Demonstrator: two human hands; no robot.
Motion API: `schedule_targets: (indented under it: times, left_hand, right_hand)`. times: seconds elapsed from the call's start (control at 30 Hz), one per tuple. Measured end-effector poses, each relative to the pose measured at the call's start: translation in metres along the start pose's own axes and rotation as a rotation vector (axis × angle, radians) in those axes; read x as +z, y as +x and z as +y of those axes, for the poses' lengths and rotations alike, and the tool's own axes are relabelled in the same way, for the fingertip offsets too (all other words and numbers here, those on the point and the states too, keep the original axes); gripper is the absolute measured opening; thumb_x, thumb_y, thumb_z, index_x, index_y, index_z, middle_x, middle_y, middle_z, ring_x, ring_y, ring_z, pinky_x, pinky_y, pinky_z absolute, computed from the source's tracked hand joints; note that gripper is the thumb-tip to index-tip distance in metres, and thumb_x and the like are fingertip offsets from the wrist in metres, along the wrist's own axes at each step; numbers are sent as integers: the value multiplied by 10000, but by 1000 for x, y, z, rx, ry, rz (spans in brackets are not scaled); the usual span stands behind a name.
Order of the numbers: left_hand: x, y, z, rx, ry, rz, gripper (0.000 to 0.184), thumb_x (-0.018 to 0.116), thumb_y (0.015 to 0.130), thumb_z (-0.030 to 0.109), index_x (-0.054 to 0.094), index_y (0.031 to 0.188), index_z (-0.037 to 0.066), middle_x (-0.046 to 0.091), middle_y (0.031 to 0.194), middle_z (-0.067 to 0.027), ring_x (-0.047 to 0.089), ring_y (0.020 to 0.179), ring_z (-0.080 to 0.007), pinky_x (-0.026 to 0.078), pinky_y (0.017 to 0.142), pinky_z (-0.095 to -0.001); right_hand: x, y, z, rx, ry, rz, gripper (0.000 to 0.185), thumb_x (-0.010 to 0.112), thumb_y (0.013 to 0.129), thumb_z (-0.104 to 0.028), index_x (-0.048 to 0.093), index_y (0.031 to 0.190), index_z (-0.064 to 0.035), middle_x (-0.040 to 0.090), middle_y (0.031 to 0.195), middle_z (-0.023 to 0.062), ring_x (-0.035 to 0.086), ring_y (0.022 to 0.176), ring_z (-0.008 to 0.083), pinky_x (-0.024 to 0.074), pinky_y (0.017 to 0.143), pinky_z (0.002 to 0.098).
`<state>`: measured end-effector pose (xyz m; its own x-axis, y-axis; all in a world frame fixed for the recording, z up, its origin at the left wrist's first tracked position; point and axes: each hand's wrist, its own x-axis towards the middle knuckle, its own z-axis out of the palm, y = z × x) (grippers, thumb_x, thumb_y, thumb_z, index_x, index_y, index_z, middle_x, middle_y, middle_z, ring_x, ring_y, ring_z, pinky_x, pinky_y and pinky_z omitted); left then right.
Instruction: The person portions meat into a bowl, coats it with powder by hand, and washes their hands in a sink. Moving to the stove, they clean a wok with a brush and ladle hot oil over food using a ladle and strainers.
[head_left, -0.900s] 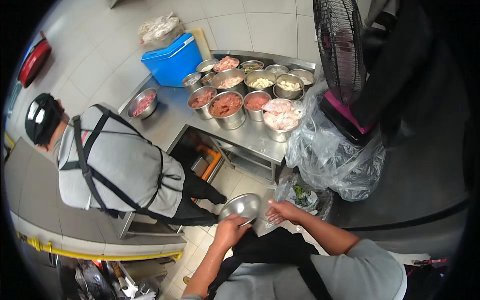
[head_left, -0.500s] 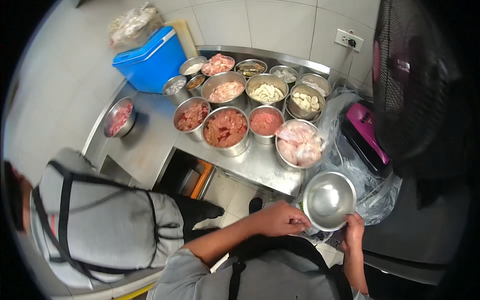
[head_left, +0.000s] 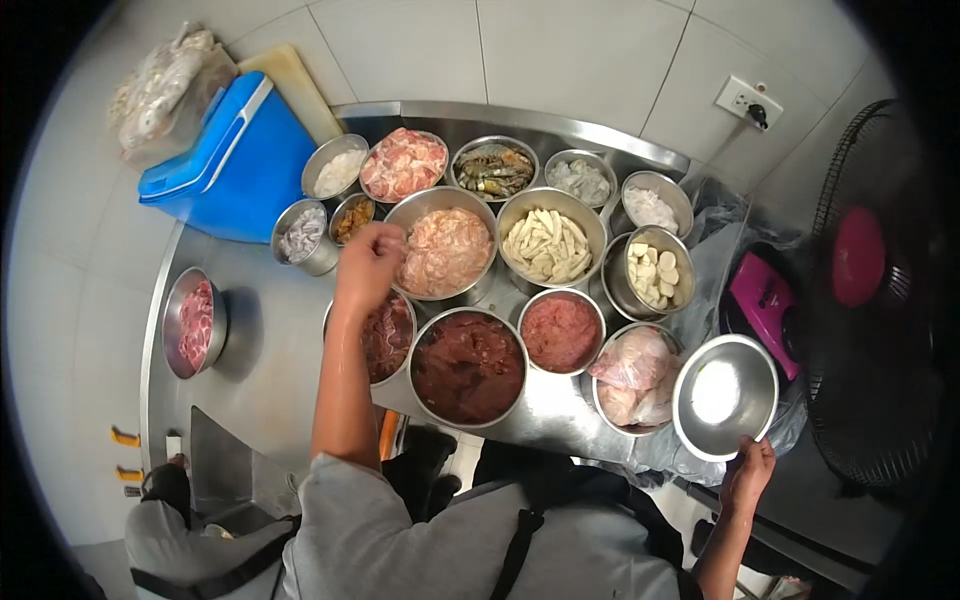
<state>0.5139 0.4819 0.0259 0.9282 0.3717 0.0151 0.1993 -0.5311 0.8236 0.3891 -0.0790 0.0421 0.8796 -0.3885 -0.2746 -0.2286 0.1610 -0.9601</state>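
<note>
My right hand [head_left: 748, 478] grips the rim of an empty metal bowl [head_left: 735, 385] and holds it tilted over the counter's right end. My left hand [head_left: 370, 265] is stretched over the counter with curled fingers, at the left rim of a pot of pale pink meat [head_left: 447, 250]. Whatever the fingers may hold is hidden. Below this hand and forearm, a pot of red sliced meat [head_left: 388, 338] is partly covered. Dark red meat [head_left: 468, 368] fills the large pot in front, with minced meat [head_left: 562, 332] beside it. Bagged raw poultry [head_left: 635, 375] sits next to my bowl.
Behind stand containers of shellfish or shrimp [head_left: 493, 170], pale strips [head_left: 546, 245] and white round pieces [head_left: 655, 272]. A blue cooler [head_left: 235, 165] is at the back left, a meat bowl [head_left: 195, 322] at the left. A fan [head_left: 870, 300] stands right. Another person [head_left: 200, 545] is at lower left.
My left hand has moved from beside the metal bowl up and left to the pots. My right hand still holds the bowl. The view has shifted closer over the counter.
</note>
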Motion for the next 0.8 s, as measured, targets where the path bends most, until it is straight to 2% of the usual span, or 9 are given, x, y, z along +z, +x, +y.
schedule_targets:
  times: [0.13,0.23,0.3,0.33,0.43,0.5,0.53,0.63,0.8]
  left_hand:
    - [47,38,-58,10,209,-301,338,673,762,98,595,1080,16,631,989,-160,617,868,-215,495,753,-319]
    - [96,39,-67,492,715,-228,500,733,709,187,547,1152,50,553,1126,-256,601,967,-317,506,804,-392]
    - [105,44,-53,245,900,-367,611,750,667,219,506,1214,97,470,1221,-306,563,1036,-395,503,837,-441]
    - [106,47,-47,255,906,-374,611,750,667,219,506,1214,97,470,1221,-306,563,1036,-395,503,837,-441]
    - [105,49,-31,231,990,-445,514,616,746,131,494,1244,103,558,1140,-203,586,960,-393,485,870,-420]
    - [103,46,-25,274,973,-427,380,606,744,137,607,1120,78,637,991,-181,625,902,-366,506,829,-420]
    - [101,47,-31,291,990,-422,380,606,744,137,607,1120,78,637,991,-181,625,902,-366,506,829,-420]
    - [107,57,-58,261,894,-386,189,619,725,160,703,849,45,661,935,-218,660,862,-343,521,764,-427]
    - [69,85,-56,254,660,-419,369,750,573,220,682,849,-15,668,820,-200,659,790,-318,522,716,-356]
  right_hand:
    - [47,5,-8,67,57,34,201,500,802,-20,592,969,45,637,879,80,600,769,140,472,749,267]
    - [94,19,-20,92,71,-89,253,486,797,-25,574,1020,55,626,962,99,598,870,182,457,833,328]
    - [132,23,-27,58,41,-178,257,472,802,-20,570,1018,80,622,979,133,603,883,201,467,822,334]
    - [154,23,-31,76,49,-214,265,472,805,-20,575,1025,86,625,985,144,612,890,210,478,819,327]
    - [201,41,-18,125,12,-360,247,498,813,-44,591,1004,83,634,933,134,624,839,206,500,771,313]
    - [228,56,-1,166,-72,-394,209,548,813,-79,618,963,50,628,890,97,610,801,161,516,731,293]
    - [248,52,-3,168,-60,-413,201,531,828,-78,588,980,42,617,918,106,606,805,178,521,726,324]
    - [278,63,9,189,-60,-412,194,537,825,-76,592,980,28,613,908,94,601,796,167,534,679,311]
    - [303,87,26,133,-64,-393,197,575,798,-120,645,903,31,638,799,101,617,723,169,522,659,284]
